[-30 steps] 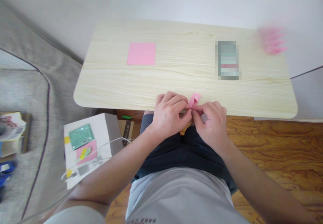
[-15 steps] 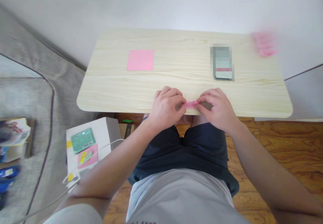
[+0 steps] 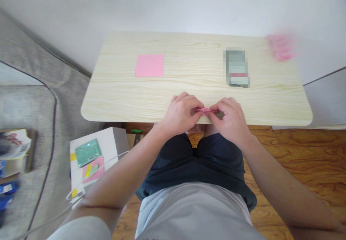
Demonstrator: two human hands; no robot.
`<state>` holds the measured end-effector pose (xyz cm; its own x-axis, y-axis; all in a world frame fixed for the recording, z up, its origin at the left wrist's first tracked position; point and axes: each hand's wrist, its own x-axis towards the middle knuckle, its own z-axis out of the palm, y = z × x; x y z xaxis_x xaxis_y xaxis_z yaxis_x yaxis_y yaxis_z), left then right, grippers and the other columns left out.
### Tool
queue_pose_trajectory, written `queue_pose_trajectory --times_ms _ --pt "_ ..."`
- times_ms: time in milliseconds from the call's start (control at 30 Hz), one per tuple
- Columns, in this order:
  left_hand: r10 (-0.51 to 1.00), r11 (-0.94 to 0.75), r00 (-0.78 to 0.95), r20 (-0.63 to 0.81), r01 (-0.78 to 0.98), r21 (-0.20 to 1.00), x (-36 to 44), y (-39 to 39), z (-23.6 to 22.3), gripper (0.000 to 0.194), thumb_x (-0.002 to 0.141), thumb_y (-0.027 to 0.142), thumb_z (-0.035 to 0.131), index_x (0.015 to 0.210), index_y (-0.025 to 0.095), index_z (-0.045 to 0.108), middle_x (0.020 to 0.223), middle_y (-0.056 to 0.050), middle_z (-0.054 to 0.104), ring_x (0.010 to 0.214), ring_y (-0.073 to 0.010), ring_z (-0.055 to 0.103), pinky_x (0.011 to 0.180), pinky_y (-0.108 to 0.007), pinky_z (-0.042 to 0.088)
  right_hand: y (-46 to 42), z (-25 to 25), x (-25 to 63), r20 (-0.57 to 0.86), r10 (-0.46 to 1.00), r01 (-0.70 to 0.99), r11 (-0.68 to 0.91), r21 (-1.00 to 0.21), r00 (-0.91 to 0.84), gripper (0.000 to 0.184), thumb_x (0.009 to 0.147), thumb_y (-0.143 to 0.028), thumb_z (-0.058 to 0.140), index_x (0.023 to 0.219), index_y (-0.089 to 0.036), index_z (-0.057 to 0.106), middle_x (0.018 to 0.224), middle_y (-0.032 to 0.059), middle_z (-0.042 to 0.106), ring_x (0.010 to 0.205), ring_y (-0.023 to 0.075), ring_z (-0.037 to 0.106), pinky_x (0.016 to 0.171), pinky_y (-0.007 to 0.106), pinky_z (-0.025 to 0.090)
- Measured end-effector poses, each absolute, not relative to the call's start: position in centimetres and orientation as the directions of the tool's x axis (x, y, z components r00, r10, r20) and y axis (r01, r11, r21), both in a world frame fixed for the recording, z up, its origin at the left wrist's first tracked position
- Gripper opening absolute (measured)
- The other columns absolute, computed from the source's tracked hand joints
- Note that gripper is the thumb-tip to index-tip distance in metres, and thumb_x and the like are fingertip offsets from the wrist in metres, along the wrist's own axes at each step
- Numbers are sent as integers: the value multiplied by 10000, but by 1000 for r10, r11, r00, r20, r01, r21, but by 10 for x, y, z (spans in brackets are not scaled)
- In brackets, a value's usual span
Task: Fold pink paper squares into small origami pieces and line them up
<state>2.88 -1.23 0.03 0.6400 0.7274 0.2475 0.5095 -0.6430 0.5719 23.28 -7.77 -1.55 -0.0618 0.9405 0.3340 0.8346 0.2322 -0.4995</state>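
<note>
A small folded piece of pink paper is pinched between my two hands, just above the front edge of the table. My left hand grips its left side between thumb and fingers. On the other side, my right hand pinches it with thumb and index finger. The fingertips of both hands are close together and hide parts of the paper. Farther back to the left, a flat square of pink paper lies on the table.
The pale wooden table carries a pixelated phone at the right. A blurred bunch of pink pieces is at its far right corner. Left below, a white box holds a green packet, pink paper and a white cable.
My hands have drawn closer together, the left moving right. The pink paper between them now looks shorter and more bunched or bent. The view has shifted slightly.
</note>
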Motion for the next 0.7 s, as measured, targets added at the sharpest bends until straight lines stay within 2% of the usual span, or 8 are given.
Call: queue_pose_trajectory --times_ms 133,233,367,567,700 --pt "709 -646 668 225 488 587 28 -4 0 136 943 297 656 927 248 781 982 -24 772 1029 -229 627 946 -396 434 -80 -15 228 329 943 830 225 -511 -53 147 927 -345 711 839 -227 719 825 56 697 895 262 607 818 432 446" --pt "686 -660 693 223 462 593 27 3 -2 139 941 305 663 935 254 792 978 -22 769 1019 -223 635 934 -388 442 -85 -10 229 328 942 806 244 -540 -66 92 902 -322 735 934 -236 722 880 51 717 921 263 619 854 440 461" --pt "659 -673 719 221 433 599 25 10 -2 145 923 263 662 956 253 803 990 -26 764 1030 -220 645 936 -379 451 -97 -6 237 355 929 757 304 -578 -101 262 825 -205 759 1074 -243 689 1025 50 728 992 262 639 904 450 488" --pt "630 -670 754 187 405 622 24 15 1 164 925 283 651 946 246 810 972 -35 771 1007 -227 653 934 -379 455 -107 -10 244 373 914 749 358 -558 -159 117 876 -205 735 962 -285 741 1063 48 734 1010 264 647 917 475 495" --pt "625 -668 763 167 412 620 24 15 2 155 919 287 661 955 265 811 972 -22 776 1027 -229 645 949 -386 440 -106 -12 245 367 918 746 350 -567 -152 82 903 -229 727 957 -285 753 1046 50 739 997 262 648 905 476 502"
